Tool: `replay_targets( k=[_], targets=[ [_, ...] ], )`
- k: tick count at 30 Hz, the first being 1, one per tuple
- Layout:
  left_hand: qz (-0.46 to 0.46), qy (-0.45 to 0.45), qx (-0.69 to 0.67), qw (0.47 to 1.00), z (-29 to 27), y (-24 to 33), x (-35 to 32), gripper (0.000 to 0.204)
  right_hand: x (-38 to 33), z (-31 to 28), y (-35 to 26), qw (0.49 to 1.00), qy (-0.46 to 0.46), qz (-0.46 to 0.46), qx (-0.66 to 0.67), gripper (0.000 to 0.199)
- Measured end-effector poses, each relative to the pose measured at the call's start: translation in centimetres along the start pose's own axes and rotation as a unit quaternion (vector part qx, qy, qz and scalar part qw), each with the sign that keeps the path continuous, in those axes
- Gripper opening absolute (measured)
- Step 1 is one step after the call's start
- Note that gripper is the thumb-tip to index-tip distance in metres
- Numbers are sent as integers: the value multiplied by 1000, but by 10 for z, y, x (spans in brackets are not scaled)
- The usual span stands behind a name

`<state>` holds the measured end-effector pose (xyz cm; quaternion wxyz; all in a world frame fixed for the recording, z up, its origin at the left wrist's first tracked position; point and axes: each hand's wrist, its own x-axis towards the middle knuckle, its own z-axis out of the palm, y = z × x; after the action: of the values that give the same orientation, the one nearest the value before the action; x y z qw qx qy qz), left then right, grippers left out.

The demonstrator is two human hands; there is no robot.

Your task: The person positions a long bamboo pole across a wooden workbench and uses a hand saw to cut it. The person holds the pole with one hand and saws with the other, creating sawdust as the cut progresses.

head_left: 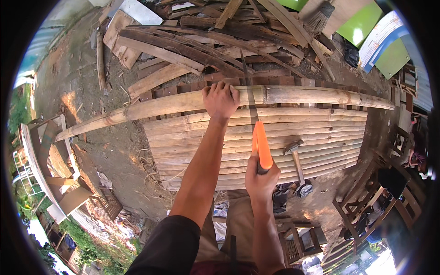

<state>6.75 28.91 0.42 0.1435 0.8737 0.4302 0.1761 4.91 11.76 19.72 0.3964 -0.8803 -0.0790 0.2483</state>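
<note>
A long bamboo pole (160, 105) lies across the far side of a bamboo-slat bench (183, 156). My left hand (221, 100) is wrapped over the pole from above, just left of a handsaw. In my right hand (262, 176) is the orange handle of the handsaw (262, 146). Its dark, narrow blade crosses over the pole close to a node and points away from me; I cannot tell how deep it sits in the bamboo. On the slats to the right of the saw rests a hammer (297, 160), its handle end toward me.
Beyond the bench lies a heap of wooden boards (183, 50). A broom (321, 18) and green panels (393, 62) stand at the far right. Wooden frames (376, 201) are at the right, and a wooden structure (59, 169) at the left. The pole overhangs the bench on both sides.
</note>
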Motion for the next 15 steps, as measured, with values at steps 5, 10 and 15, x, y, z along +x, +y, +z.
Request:
replay_targets(
  k=[5, 10, 15],
  targets=[
    [17, 18, 3, 1000, -3, -3, -1, 27, -48, -19, 15, 1000, 15, -18, -4, 14],
    [13, 15, 13, 1000, -2, 0, 4, 27, 8, -1, -6, 1000, -16, 23, 14, 15],
    [18, 29, 6, 999, -3, -4, 0, 28, -45, -23, 5, 1000, -2, -22, -2, 20]
  ],
)
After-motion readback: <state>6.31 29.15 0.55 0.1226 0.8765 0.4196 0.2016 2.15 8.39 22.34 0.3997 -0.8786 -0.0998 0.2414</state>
